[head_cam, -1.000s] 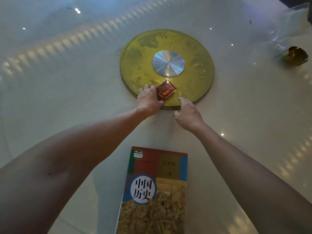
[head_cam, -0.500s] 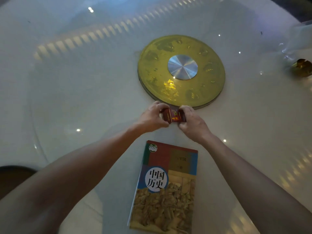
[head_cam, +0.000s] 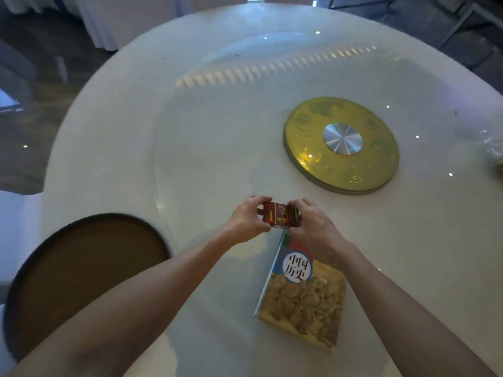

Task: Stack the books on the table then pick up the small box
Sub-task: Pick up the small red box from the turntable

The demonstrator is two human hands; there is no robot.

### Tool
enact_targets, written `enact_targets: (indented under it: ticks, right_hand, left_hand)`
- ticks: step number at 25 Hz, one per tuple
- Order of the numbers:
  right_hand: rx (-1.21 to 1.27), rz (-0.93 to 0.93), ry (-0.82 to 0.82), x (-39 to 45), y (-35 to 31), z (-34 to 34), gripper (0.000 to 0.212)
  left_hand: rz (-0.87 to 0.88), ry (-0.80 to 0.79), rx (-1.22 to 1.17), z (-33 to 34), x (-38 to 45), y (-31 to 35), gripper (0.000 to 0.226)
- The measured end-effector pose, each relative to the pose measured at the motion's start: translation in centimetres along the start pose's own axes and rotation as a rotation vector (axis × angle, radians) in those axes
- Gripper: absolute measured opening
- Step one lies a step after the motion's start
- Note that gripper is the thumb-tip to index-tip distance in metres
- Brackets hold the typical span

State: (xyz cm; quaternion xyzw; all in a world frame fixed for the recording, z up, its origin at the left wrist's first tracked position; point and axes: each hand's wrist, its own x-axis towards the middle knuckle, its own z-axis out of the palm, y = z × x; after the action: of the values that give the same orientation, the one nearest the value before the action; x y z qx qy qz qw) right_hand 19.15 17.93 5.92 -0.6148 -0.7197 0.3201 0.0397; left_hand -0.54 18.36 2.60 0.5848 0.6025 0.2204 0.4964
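A small dark red box (head_cam: 280,214) with gold writing is held above the table between both hands. My left hand (head_cam: 246,220) grips its left end and my right hand (head_cam: 313,224) grips its right end. Just below the hands lies a stack of books (head_cam: 302,297) on the white round table (head_cam: 190,131); its top cover shows a white circle with Chinese characters and a tan picture. My right wrist hides the stack's upper right corner.
A gold disc with a silver hub (head_cam: 341,144) sits on the table's glass turntable at the right. A round brown chair seat (head_cam: 79,273) stands at the table's near left edge. A crumpled clear wrapper (head_cam: 494,148) lies at the far right.
The box has come off the gold disc and travelled toward me, now held by both hands over the books' top edge. My head has turned, shifting the view left.
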Motion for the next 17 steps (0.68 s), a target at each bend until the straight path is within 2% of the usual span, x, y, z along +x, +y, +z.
enact_targets:
  ticks: [5, 9, 14, 17]
  right_hand:
    - [-0.021, -0.047, -0.067, -1.9, -6.9, 4.1, 0.056]
    - [0.026, -0.031, -0.051, -3.4, -12.8, 9.4, 0.054]
    - [0.160, 0.062, -0.071, -4.9, -19.5, 17.0, 0.052]
    - [0.248, 0.082, -0.128, -5.1, -22.6, 21.2, 0.056]
  left_hand:
    - [-0.068, 0.159, -0.202, -4.4, -6.9, -3.1, 0.077]
    - [-0.200, 0.406, -0.336, -8.0, -11.9, -7.3, 0.056]
    - [-0.318, 0.515, -0.413, -12.0, -17.6, -12.8, 0.033]
    - [-0.378, 0.594, -0.415, -14.0, -20.3, -16.1, 0.031]
